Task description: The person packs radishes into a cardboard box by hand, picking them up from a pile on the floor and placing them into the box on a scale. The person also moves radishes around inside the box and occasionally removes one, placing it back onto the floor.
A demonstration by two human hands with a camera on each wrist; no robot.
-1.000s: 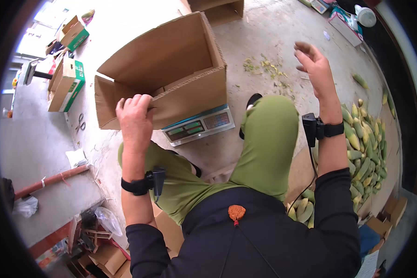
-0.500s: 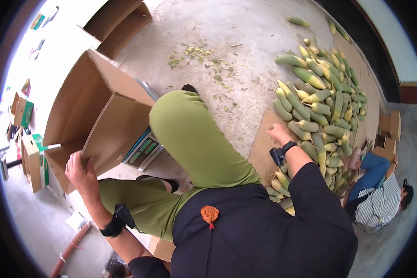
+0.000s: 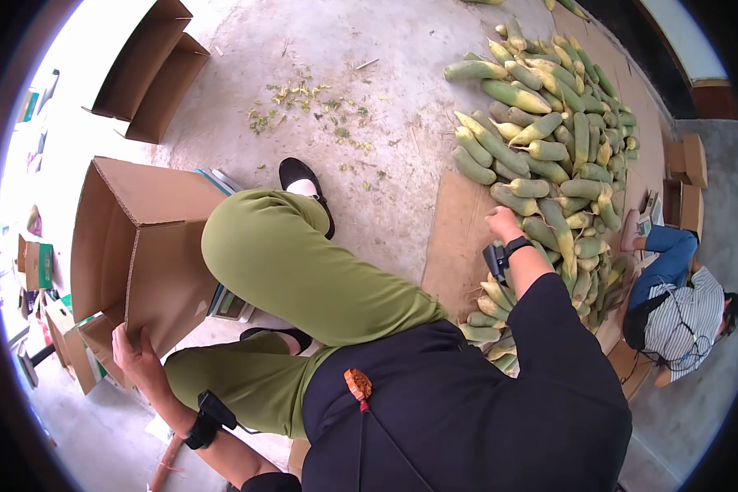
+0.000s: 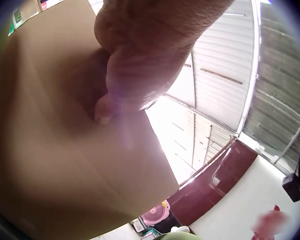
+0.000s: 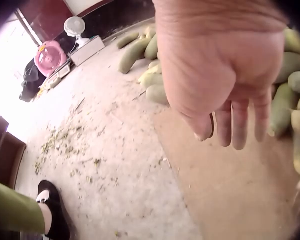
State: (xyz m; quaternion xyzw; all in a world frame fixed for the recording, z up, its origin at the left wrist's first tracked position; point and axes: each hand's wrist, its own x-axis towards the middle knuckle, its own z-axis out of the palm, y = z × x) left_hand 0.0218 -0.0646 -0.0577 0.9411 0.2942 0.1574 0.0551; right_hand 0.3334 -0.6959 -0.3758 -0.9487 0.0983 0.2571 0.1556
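Observation:
In the head view, my left hand (image 3: pixel 142 366) grips the near rim of an open cardboard box (image 3: pixel 168 275), thumb on one side of its wall. The left wrist view has that hand (image 4: pixel 145 55) against the box wall (image 4: pixel 55 165), most fingertips hidden. Beside the pile of green and yellow radishes (image 3: pixel 541 129) is my right hand (image 3: pixel 504 223), at the pile's near left edge. The right wrist view shows this hand (image 5: pixel 225 75) holding nothing, fingers hanging loosely above a flat cardboard sheet (image 5: pixel 225 185), with radishes (image 5: pixel 284 107) beyond and beside it.
A scale (image 3: pixel 231 305) sits under the box. Another open box (image 3: pixel 168 86) stands at the upper left. Green scraps (image 3: pixel 303 98) litter the floor. A person in a striped shirt (image 3: pixel 681 328) is at the right. Green-and-white cartons (image 3: pixel 38 264) are at the left.
The head view has turned toward the radish pile. My right hand has come down from its raised position to the pile's edge. My left hand has kept its hold on the box rim.

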